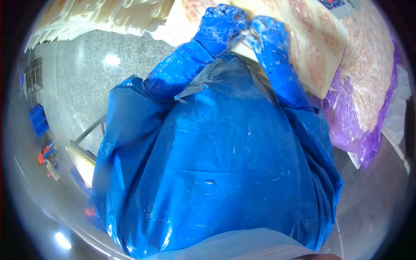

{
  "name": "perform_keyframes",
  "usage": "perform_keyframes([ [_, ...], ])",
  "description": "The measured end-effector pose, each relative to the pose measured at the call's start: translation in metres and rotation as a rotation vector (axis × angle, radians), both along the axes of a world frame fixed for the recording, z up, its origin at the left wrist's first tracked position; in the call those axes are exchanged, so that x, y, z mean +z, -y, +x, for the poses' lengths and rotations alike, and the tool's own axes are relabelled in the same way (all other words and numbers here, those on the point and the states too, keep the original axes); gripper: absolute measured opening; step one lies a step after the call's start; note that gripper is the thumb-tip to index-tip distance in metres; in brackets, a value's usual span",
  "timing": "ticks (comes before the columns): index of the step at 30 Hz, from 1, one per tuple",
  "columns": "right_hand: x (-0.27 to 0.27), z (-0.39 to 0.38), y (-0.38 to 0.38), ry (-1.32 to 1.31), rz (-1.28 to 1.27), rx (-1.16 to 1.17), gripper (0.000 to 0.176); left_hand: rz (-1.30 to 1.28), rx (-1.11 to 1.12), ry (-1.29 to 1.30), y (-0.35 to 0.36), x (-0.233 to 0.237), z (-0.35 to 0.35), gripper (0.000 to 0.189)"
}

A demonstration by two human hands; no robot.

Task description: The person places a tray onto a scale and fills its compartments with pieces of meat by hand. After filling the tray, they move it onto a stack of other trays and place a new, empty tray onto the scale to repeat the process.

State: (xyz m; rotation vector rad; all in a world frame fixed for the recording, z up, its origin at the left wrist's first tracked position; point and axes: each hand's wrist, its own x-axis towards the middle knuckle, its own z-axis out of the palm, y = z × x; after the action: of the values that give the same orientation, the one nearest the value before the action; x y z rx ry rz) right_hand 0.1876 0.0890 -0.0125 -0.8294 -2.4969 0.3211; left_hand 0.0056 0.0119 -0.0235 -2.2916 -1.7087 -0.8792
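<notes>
Left hand (222, 26) and right hand (269, 37) are curling at the edge of a board (336, 48), grip unclear; leftward, probably, speckled floor (89, 73) is spreading.

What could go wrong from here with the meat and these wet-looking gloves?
The gloved left hand and right hand are smeared with something pale, so a grip might slip. One flat meat piece lies close to the right-hand edge of the white board, so a knock might push it off. The purple bag lies open beside the board, so a bump could spill the pale meat mass.
</notes>
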Motion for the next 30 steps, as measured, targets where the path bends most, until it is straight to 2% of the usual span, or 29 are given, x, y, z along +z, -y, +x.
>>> perform_keyframes([
  [2, 0.001, 0.003, -0.007, 0.064, -0.077, 0.119, 0.037, 0.037, -0.022, -0.003, -0.001, 0.006, -0.003, 0.028],
  [3, 0.005, 0.009, -0.011, 0.122, -0.073, 0.124, 0.029, -0.103, -0.030, 0.060, -0.001, 0.009, -0.006, 0.029],
  [4, 0.008, 0.016, -0.021, 0.124, -0.069, 0.124, 0.029, -0.241, -0.032, 0.124, 0.000, 0.014, -0.007, 0.030],
  [6, 0.018, 0.025, -0.038, -0.093, -0.814, 0.154, 0.026, -0.271, -0.008, 0.221, 0.003, 0.035, 0.003, 0.029],
  [7, 0.030, 0.027, -0.043, -0.198, -0.705, 0.237, 0.024, -0.374, 0.015, 0.564, 0.003, 0.042, 0.010, 0.027],
  [8, 0.037, 0.027, -0.059, -0.225, -0.815, 0.266, 0.024, -0.473, 0.036, 0.906, 0.004, 0.045, 0.014, 0.025],
  [9, 0.039, 0.025, -0.074, -0.151, -0.509, 0.306, 0.028, -0.567, -0.073, 1.173, 0.003, 0.036, 0.010, 0.028],
  [10, 0.044, 0.022, -0.081, -0.076, -0.200, 0.340, 0.033, -0.568, -0.076, 1.169, 0.004, 0.028, 0.005, 0.028],
  [11, 0.045, 0.020, -0.080, -0.080, -0.198, 0.338, 0.033, -0.543, 0.001, 0.904, 0.009, 0.021, -0.003, 0.029],
  [12, 0.046, 0.016, -0.076, -0.209, -0.307, 0.182, 0.033, -0.511, 0.077, 0.639, 0.012, 0.015, -0.012, 0.031],
  [13, 0.047, 0.009, -0.072, -0.336, -0.418, 0.023, 0.033, -0.478, 0.093, 0.479, 0.015, 0.021, -0.020, 0.035],
  [14, 0.041, 0.004, -0.069, -0.335, -0.423, 0.024, 0.033, -0.482, 0.095, 0.480, 0.013, 0.021, -0.023, 0.035],
  [16, 0.019, -0.003, -0.059, -0.161, 0.061, -0.014, 0.028, -0.269, 0.081, 0.292, 0.005, 0.013, -0.029, 0.035],
  [17, 0.021, -0.011, -0.045, -0.228, 0.101, 0.010, 0.025, -0.058, 0.087, 0.186, 0.001, -0.003, -0.029, 0.035],
  [18, 0.020, -0.015, -0.038, -0.198, 0.013, 0.015, 0.022, -0.059, 0.090, 0.187, -0.003, -0.006, -0.029, 0.035],
  [20, -0.034, -0.006, -0.031, 0.398, 0.671, 0.050, 0.030, -0.383, 0.137, -0.179, -0.007, -0.008, -0.031, 0.030],
  [21, -0.029, 0.001, -0.018, -0.094, 0.229, 0.159, 0.030, -0.169, 0.025, -0.100, -0.002, -0.001, -0.032, 0.028],
  [22, -0.024, 0.006, -0.016, -0.095, 0.233, 0.154, 0.030, -0.166, 0.021, -0.102, -0.002, -0.002, -0.033, 0.028],
  [24, -0.010, 0.014, -0.014, 0.047, 0.020, 0.090, 0.028, -0.077, 0.071, 0.138, 0.005, 0.002, -0.031, 0.030],
  [26, -0.005, 0.010, -0.019, 0.047, 0.009, 0.011, 0.028, -0.089, 0.067, 0.049, 0.010, 0.007, -0.031, 0.035],
  [28, -0.022, 0.001, -0.041, -0.104, 0.102, 0.202, 0.033, -0.167, -0.037, -0.023, 0.005, -0.011, -0.023, 0.036],
  [29, -0.015, -0.002, -0.044, 0.002, 0.195, 0.239, 0.029, -0.190, -0.037, -0.007, 0.006, -0.014, -0.019, 0.034],
  [30, -0.018, -0.003, -0.043, 0.001, 0.197, 0.237, 0.029, -0.188, -0.038, -0.009, 0.003, -0.018, -0.023, 0.034],
])
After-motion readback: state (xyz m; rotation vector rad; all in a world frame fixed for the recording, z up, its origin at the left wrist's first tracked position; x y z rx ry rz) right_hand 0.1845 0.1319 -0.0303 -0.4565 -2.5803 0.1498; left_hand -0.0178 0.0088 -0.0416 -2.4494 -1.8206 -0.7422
